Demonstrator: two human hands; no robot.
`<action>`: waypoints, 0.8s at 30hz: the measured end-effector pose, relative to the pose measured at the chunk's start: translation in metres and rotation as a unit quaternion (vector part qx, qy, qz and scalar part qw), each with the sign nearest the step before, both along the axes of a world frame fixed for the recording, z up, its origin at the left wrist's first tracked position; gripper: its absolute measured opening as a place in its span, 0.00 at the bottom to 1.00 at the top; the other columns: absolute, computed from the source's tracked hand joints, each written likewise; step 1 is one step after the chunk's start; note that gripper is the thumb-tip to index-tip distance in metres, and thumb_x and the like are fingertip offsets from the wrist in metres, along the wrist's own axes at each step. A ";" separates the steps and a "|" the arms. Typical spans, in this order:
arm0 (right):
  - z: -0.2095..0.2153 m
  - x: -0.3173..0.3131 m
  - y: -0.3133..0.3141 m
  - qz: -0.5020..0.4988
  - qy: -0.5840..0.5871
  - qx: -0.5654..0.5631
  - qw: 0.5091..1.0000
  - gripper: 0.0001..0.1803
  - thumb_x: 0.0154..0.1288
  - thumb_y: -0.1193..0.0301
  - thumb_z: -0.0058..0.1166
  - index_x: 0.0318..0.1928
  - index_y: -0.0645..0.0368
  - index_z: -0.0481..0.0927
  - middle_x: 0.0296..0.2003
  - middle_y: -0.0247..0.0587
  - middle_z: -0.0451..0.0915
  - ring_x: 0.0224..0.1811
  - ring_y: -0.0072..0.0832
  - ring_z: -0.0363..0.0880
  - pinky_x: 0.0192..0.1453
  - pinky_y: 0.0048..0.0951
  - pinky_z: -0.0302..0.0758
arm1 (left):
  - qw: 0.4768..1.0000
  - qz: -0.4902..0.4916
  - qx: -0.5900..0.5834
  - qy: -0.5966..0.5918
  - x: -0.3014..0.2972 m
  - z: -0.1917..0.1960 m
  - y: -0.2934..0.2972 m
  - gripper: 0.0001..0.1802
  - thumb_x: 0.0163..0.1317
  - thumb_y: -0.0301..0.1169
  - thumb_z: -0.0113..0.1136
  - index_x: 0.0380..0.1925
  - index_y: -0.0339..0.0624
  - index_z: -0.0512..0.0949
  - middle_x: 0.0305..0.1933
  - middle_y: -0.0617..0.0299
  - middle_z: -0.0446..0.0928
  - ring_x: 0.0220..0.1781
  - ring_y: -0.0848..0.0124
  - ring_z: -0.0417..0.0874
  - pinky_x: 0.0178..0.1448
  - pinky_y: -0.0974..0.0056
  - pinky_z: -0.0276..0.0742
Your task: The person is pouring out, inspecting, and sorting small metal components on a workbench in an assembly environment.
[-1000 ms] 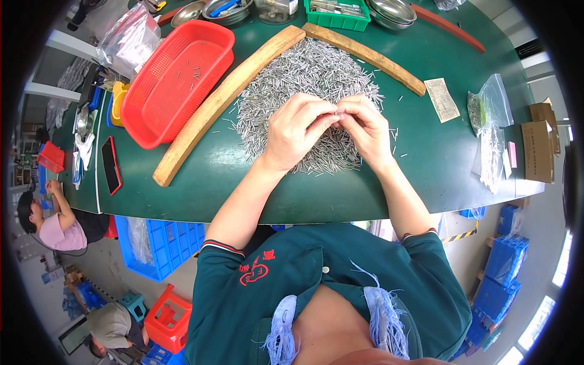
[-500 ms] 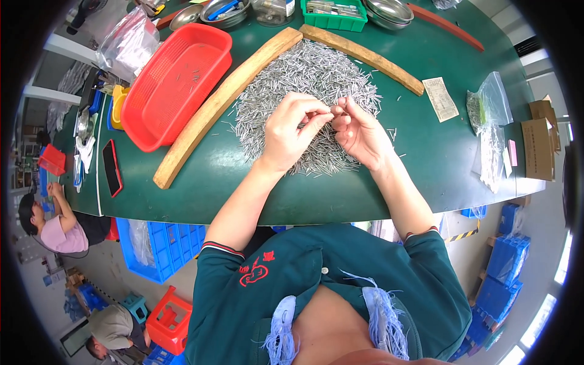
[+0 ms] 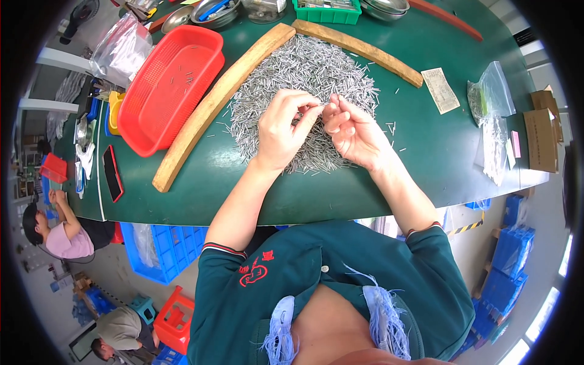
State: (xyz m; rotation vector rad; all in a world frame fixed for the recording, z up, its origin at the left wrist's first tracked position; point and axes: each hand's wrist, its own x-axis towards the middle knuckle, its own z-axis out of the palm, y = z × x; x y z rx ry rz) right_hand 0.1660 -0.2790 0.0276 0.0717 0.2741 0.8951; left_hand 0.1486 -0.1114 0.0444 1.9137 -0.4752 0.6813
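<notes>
A broad heap of short silvery metal pins lies on the green table. Above it my left hand is closed in a pinch, thumb against forefinger. A thin metal pin seems to be at its fingertips, too small to show clearly. My right hand faces it, palm turned up and inward, fingers curled and thumb near the fingertips. Whatever lies within those curled fingers is hidden. The fingertips of both hands almost meet. Two wooden bars border the heap at its left and far sides.
Left of the bars stands a red basket with a few pins inside. A phone lies farther left. Bowls and a green bin line the back. At right are a paper note, plastic bags and cardboard boxes.
Both hands have shifted slightly left in the picture, still fingertip to fingertip. The right fingers have curled somewhat differently. The whole scene has moved a little with the head.
</notes>
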 end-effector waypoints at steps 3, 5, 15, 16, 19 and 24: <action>-0.001 -0.001 0.000 0.004 0.003 0.006 1.000 0.10 0.68 0.68 0.46 0.45 0.59 0.74 0.37 0.37 0.74 0.31 0.16 0.75 0.24 0.15 0.72 | 1.000 -0.004 -0.004 -0.004 0.001 -0.001 0.000 0.09 0.50 0.20 0.65 0.31 0.38 0.76 0.34 0.61 0.75 0.28 0.76 0.74 0.29 0.73 0.72; -0.001 -0.001 0.000 0.006 -0.002 0.008 1.000 0.10 0.67 0.68 0.46 0.45 0.59 0.74 0.37 0.37 0.75 0.32 0.17 0.75 0.25 0.15 0.72 | 1.000 -0.002 -0.002 -0.003 0.000 0.000 0.000 0.09 0.50 0.20 0.65 0.32 0.38 0.76 0.35 0.61 0.75 0.28 0.76 0.74 0.29 0.73 0.72; 0.013 -0.001 0.004 -0.028 -0.112 -0.114 0.987 0.17 0.68 0.70 0.43 0.52 0.68 0.69 0.47 0.46 0.74 0.49 0.32 0.75 0.55 0.31 0.75 | 0.995 -0.007 0.071 -0.075 0.003 0.000 0.006 0.13 0.45 0.20 0.67 0.34 0.38 0.78 0.34 0.58 0.76 0.30 0.72 0.77 0.31 0.71 0.73; 0.015 0.000 0.003 -0.029 -0.105 -0.108 0.988 0.17 0.68 0.69 0.42 0.53 0.68 0.68 0.48 0.47 0.73 0.52 0.33 0.74 0.56 0.32 0.75 | 0.997 0.020 0.062 -0.045 0.003 0.000 0.008 0.13 0.46 0.24 0.67 0.33 0.40 0.78 0.35 0.60 0.76 0.31 0.70 0.76 0.35 0.67 0.73; 0.014 0.005 -0.004 -0.138 -0.099 -0.138 0.976 0.18 0.69 0.68 0.41 0.53 0.68 0.68 0.50 0.47 0.72 0.55 0.34 0.71 0.58 0.33 0.74 | 0.978 0.067 0.198 -0.016 0.009 0.001 0.016 0.13 0.47 0.31 0.67 0.33 0.42 0.79 0.36 0.63 0.77 0.34 0.68 0.75 0.40 0.64 0.70; 0.012 0.007 -0.010 -0.234 -0.144 -0.244 0.930 0.14 0.69 0.68 0.43 0.50 0.63 0.69 0.39 0.36 0.73 0.41 0.22 0.74 0.45 0.25 0.76 | 0.942 0.040 0.326 0.068 0.001 -0.001 0.006 0.11 0.49 0.36 0.64 0.32 0.48 0.79 0.28 0.66 0.74 0.38 0.67 0.73 0.45 0.63 0.62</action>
